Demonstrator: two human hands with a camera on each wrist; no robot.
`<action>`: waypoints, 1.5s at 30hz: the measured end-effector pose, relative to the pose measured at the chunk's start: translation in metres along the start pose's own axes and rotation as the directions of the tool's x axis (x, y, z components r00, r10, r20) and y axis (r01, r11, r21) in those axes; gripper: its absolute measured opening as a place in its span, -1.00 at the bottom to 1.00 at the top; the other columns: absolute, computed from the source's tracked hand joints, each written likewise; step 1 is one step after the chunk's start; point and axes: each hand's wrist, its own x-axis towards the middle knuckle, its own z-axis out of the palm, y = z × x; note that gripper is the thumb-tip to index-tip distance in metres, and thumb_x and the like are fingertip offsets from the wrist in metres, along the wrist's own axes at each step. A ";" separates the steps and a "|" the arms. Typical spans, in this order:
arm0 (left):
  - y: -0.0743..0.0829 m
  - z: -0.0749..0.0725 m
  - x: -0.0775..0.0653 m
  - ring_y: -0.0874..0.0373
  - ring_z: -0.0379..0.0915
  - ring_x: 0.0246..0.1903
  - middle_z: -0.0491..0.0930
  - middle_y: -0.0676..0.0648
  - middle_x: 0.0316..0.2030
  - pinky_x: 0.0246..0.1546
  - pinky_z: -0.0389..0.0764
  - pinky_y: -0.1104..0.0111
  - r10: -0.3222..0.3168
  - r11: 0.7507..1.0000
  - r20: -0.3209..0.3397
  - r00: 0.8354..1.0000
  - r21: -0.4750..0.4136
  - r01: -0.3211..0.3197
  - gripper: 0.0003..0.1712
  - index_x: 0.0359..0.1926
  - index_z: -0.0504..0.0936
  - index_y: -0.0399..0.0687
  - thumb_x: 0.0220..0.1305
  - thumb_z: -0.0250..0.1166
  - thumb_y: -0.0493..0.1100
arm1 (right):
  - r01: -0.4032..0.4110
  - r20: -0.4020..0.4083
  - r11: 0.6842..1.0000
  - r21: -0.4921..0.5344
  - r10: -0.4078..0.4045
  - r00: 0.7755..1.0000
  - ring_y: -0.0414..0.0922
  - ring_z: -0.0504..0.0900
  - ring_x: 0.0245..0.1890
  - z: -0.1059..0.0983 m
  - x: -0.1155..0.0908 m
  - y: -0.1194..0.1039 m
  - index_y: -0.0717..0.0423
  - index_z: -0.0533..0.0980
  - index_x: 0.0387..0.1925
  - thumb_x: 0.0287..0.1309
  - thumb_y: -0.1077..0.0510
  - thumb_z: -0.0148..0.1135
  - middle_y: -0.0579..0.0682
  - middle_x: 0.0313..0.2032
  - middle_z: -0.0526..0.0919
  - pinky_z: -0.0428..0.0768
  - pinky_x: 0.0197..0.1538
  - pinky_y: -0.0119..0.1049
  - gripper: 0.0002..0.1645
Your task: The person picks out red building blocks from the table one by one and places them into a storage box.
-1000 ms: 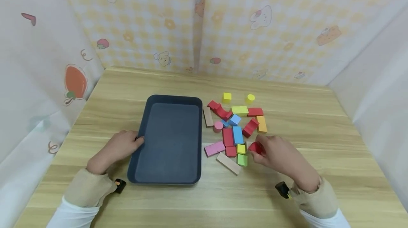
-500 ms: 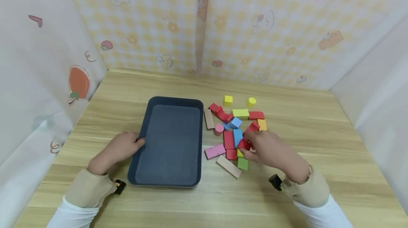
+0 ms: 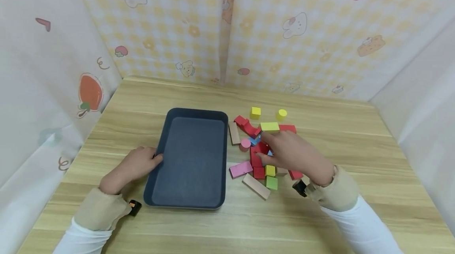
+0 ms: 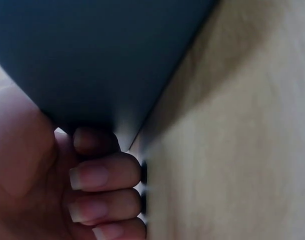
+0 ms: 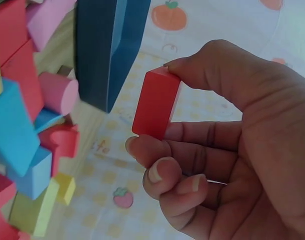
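Note:
My right hand (image 3: 295, 153) pinches a small red block (image 5: 156, 104) between thumb and fingertips, with its lower fingers curled beneath. In the head view the hand hovers over the pile of coloured blocks and covers some of them. On the far side, my left hand (image 3: 136, 163) grips the left wall of a dark blue tray (image 3: 226, 159), thumb over the rim. The left wrist view has its curled fingers (image 4: 107, 170) against the tray's outer side, close to the table. Only bare floor shows inside the tray.
Right of the tray lie a pink cylinder (image 3: 245, 145), a pink block (image 3: 240, 169), plain wood blocks (image 3: 256, 186) and a green cube (image 3: 271, 183). Farther back are a yellow cube (image 3: 255, 113) and a yellow cylinder (image 3: 282, 114). A patterned cloth (image 3: 270, 40) hangs behind the table.
My right hand has carried the red block left and away from me, over the pile, uncovering a red block at the pile's right. My left hand keeps its grip on the tray.

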 end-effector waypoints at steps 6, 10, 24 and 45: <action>-0.001 -0.001 -0.002 0.14 0.19 -0.68 0.26 0.00 -0.73 -0.60 0.27 0.31 -0.012 1.000 0.002 1.000 -0.007 0.012 -0.61 -0.69 0.32 -0.03 0.30 -0.05 -0.13 | 0.040 0.015 0.999 -0.016 -0.040 0.999 -0.28 0.24 -0.77 -0.009 0.018 -0.012 0.02 0.34 -0.48 0.00 -0.08 0.25 -0.17 -0.76 0.28 0.24 -0.63 -0.41 -0.67; -0.001 -0.002 -0.002 0.14 0.18 -0.67 0.26 0.00 -0.73 -0.60 0.27 0.31 -0.011 1.000 -0.005 1.000 -0.004 0.011 -0.61 -0.69 0.31 -0.03 0.30 -0.05 -0.13 | 0.084 -0.015 0.996 -0.037 -0.085 0.996 -0.28 0.24 -0.77 -0.012 0.030 -0.017 0.02 0.34 -0.52 0.01 -0.11 0.26 -0.18 -0.77 0.28 0.23 -0.63 -0.42 -0.64; -0.002 -0.003 -0.003 0.13 0.23 -0.65 0.32 0.00 -0.71 -0.55 0.31 0.29 -0.015 1.000 0.005 1.000 -0.010 0.015 -0.64 -0.60 0.45 -0.08 0.32 -0.05 -0.12 | 0.120 -0.031 0.992 -0.037 -0.121 0.992 -0.30 0.37 -0.70 -0.016 0.066 -0.028 0.01 0.38 -0.43 0.05 -0.11 0.22 -0.22 -0.67 0.42 0.38 -0.55 -0.42 -0.69; 0.002 0.000 -0.003 0.13 0.23 -0.64 0.34 -0.01 -0.70 -0.54 0.31 0.28 -0.025 0.999 0.001 1.000 -0.022 0.025 -0.65 -0.57 0.47 -0.09 0.33 -0.04 -0.11 | 0.135 -0.023 0.986 -0.099 -0.138 0.990 -0.22 0.42 -0.54 -0.024 0.105 -0.036 0.06 0.47 -0.31 0.05 -0.14 0.22 -0.15 -0.52 0.53 0.44 -0.45 -0.41 -0.64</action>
